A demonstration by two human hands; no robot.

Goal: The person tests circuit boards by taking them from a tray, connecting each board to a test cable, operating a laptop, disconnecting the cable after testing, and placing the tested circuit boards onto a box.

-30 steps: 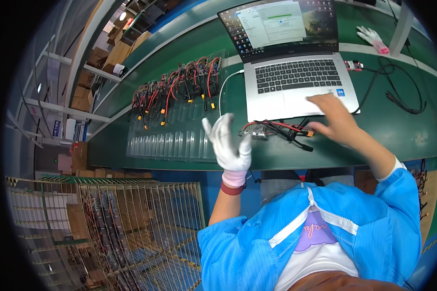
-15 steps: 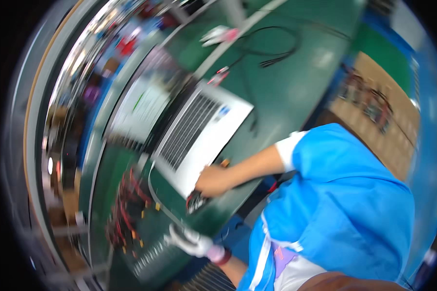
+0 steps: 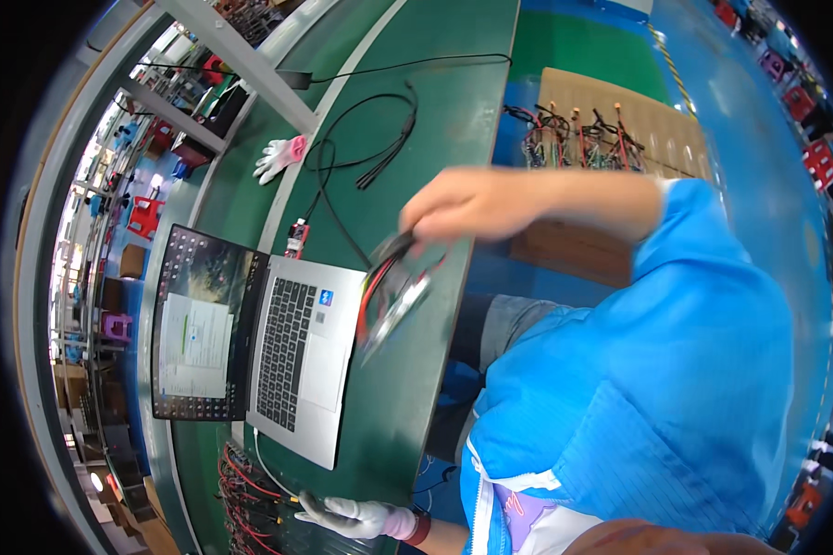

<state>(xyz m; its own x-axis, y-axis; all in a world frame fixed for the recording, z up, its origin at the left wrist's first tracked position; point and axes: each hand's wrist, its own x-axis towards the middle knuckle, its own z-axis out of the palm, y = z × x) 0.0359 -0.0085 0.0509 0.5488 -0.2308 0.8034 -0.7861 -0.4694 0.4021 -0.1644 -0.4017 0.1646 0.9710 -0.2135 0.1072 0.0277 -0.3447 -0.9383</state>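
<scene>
My right hand (image 3: 463, 205), bare and blurred by motion, is closed on a wire bundle (image 3: 384, 268). Its black and red leads hang beside the laptop's front edge, with a shiny, smeared piece at the lower end. My left hand (image 3: 356, 518), in a pale glove with greyish fingertips, has its fingers stretched out. It lies close to a yellow connector at the end of a white cable (image 3: 267, 467) that runs from the laptop's side. The silver laptop (image 3: 329, 370) stands open on the green table, its screen lit.
Several red and black wire assemblies (image 3: 241, 495) are heaped near my left hand. A black cable (image 3: 329, 176) loops over the table beyond the laptop, near a red-cased piece (image 3: 296, 239) and a white-and-pink glove (image 3: 278, 159). More wired boards lie on cardboard (image 3: 611, 85) beside the table.
My right hand has moved from the laptop's near corner along its front edge, carrying the wire bundle. The view has turned. My left hand stays gloved with its fingers extended.
</scene>
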